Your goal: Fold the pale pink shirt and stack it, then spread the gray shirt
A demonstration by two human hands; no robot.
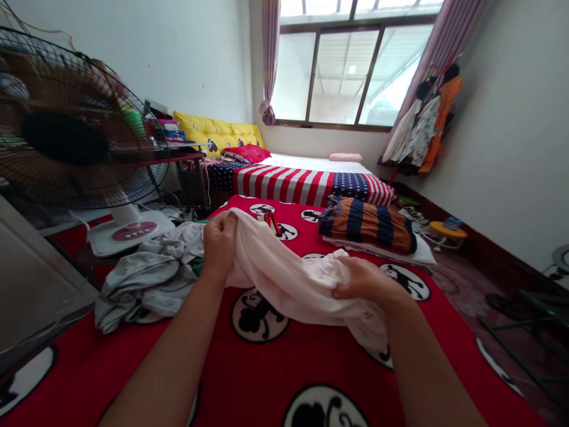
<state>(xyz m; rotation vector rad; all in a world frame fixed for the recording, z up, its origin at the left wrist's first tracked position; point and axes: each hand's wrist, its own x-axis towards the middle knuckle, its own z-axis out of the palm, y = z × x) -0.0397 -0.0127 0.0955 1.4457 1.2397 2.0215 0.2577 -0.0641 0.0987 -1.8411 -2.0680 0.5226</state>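
Note:
Both my hands hold a pale pink garment (288, 276) above a red bed sheet (275, 362) printed with black-and-white cartoon circles. My left hand (219, 240) is closed on one bunched end of the cloth, held up. My right hand (365, 280) grips the other end, fingers curled over the fabric. The cloth sags between them and hangs down below the right hand.
A heap of grey clothes (149, 279) lies left of my left hand. A running fan (75, 130) stands at the left. A striped orange-and-navy pillow (367, 224) and a stars-and-stripes blanket (306, 184) lie ahead. Clothes hang on a rack (427, 127) by the window.

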